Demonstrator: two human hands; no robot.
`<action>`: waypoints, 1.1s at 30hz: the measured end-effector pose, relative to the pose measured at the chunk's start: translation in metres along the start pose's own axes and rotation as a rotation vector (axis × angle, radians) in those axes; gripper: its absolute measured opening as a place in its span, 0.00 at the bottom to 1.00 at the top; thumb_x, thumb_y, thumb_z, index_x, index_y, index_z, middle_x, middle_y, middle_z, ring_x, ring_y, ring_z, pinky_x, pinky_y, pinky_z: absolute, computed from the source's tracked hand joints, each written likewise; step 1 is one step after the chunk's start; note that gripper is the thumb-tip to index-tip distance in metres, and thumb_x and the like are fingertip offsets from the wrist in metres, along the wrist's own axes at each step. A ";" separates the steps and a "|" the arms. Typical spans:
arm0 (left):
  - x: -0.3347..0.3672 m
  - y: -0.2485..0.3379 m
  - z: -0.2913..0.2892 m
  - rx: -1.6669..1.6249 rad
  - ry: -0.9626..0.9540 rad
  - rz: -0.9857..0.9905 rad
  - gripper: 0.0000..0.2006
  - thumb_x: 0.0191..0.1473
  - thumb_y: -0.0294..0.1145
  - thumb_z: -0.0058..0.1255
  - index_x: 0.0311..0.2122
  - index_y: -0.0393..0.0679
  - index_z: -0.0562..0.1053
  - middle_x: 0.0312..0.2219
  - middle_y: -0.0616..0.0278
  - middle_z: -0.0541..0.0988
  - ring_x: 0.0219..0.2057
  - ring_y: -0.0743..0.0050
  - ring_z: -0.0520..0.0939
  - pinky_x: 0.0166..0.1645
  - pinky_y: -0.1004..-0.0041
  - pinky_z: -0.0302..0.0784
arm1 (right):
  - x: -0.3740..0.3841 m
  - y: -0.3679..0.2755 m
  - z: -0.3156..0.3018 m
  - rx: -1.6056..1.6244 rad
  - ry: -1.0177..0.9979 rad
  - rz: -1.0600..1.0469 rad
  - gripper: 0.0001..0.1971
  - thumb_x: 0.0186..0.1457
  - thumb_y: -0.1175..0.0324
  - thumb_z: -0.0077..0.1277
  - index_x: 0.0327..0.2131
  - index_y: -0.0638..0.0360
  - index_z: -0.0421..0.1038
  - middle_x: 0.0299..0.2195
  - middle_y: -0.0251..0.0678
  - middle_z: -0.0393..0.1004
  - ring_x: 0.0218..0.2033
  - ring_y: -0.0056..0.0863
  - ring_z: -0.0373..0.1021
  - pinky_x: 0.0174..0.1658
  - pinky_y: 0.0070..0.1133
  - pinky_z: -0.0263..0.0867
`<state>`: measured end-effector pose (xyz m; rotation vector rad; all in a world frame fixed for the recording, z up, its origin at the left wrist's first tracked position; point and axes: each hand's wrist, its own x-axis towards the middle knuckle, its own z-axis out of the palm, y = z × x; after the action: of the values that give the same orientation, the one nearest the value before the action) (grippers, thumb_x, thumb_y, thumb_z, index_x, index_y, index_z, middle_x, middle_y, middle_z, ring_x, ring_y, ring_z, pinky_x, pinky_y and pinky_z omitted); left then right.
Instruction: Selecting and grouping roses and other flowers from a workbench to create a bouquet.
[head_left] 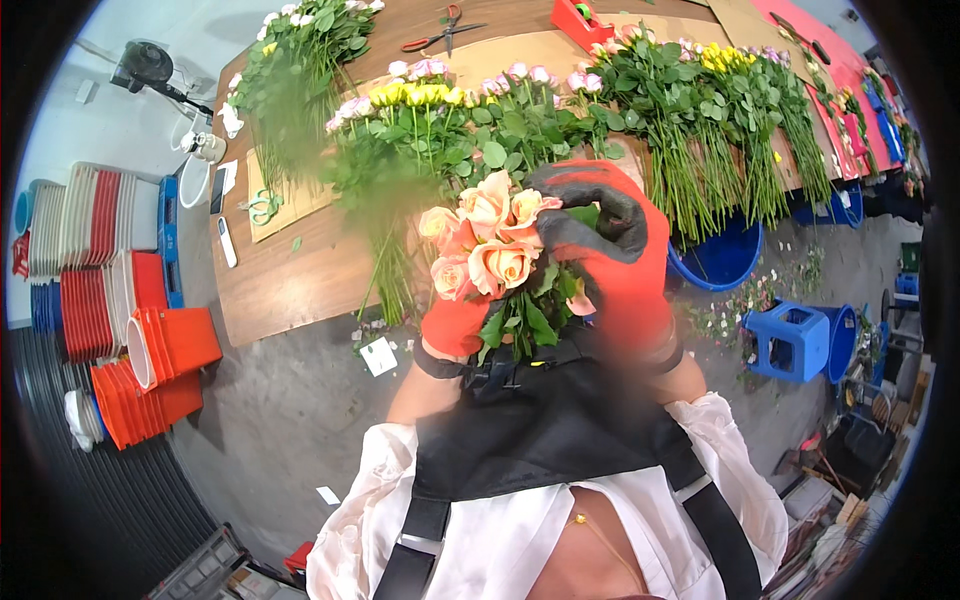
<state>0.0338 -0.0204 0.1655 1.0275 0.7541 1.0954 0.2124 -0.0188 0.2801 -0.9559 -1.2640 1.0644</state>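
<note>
A bunch of peach roses point(490, 235) with green leaves is held up in front of my black apron. My left hand point(452, 325), in a red glove, is wrapped around it from below; blooms and leaves cover most of its fingers. My right hand point(612, 235), in a red glove with dark grey fingers, is at the right side of the bunch. Its fingers are curled, with the thumb and fingertips close against the outer rose. A bit of green leaf shows inside the curl, but what the fingertips pinch is hidden. A loose-looking peach petal point(580, 298) hangs below that hand.
Pink, yellow and lilac roses point(420, 95) lie in rows across the wooden table point(270, 290). Scissors point(447, 32) rest at its far side, green-handled scissors point(264, 207) at left. A blue tub point(718, 262) and blue stool point(787, 342) stand right; orange buckets point(172, 345) are stacked left.
</note>
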 end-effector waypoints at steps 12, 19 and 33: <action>-0.029 -0.050 -0.059 0.468 0.063 0.103 0.20 0.65 0.35 0.37 0.60 0.41 0.59 0.52 0.58 0.69 0.52 0.68 0.71 0.57 0.70 0.67 | 0.005 0.048 0.008 0.635 0.115 0.187 0.07 0.55 0.69 0.51 0.35 0.59 0.66 0.33 0.33 0.71 0.40 0.23 0.67 0.43 0.21 0.65; -0.054 0.012 -0.121 0.156 0.321 0.021 0.15 0.56 0.35 0.50 0.46 0.40 0.73 0.37 0.60 0.78 0.36 0.69 0.78 0.40 0.70 0.75 | -0.005 0.166 -0.080 -0.913 -0.248 0.371 0.19 0.53 0.57 0.53 0.44 0.58 0.75 0.39 0.42 0.77 0.39 0.37 0.73 0.43 0.29 0.67; -0.048 0.044 -0.099 0.351 0.437 0.056 0.17 0.60 0.34 0.44 0.52 0.40 0.68 0.42 0.57 0.77 0.43 0.64 0.76 0.48 0.67 0.72 | 0.027 0.310 -0.015 -1.416 0.190 0.250 0.19 0.45 0.61 0.60 0.42 0.52 0.69 0.45 0.37 0.68 0.50 0.39 0.63 0.51 0.37 0.56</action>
<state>-0.0845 -0.0333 0.1711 1.1181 1.3099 1.2833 0.2017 0.0859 -0.0133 -2.2295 -1.7168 0.0605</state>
